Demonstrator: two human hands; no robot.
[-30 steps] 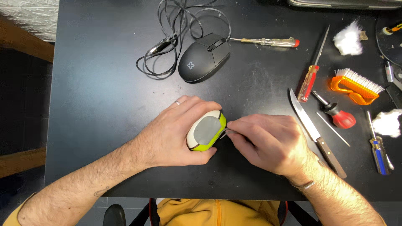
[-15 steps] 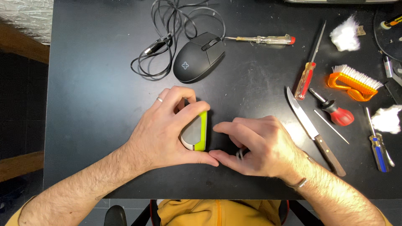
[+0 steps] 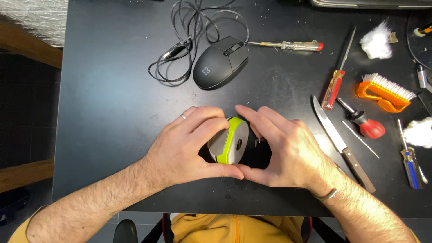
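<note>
A small grey mouse with a lime-green band point(image 3: 230, 143) stands tilted on its edge on the black table point(image 3: 112, 103). My left hand point(image 3: 184, 146) grips its left side, fingers over the top and thumb beneath. On the other side my right hand point(image 3: 288, 153) closes in, index finger on the top edge and thumb meeting the left thumb below. Two thin metal tips point(image 3: 258, 142) stick out under the right palm; what they belong to is hidden.
A black wired mouse point(image 3: 220, 63) with a coiled cable point(image 3: 189, 31) lies behind. To the right are a knife point(image 3: 342, 144), several screwdrivers point(image 3: 335, 83), an orange brush point(image 3: 387, 92) and cotton wads point(image 3: 375, 40). The table's front edge runs just below my wrists.
The small mouse has been turned from lying flat to standing on its edge. My right hand stopped poking at its rim and moved up around its right side.
</note>
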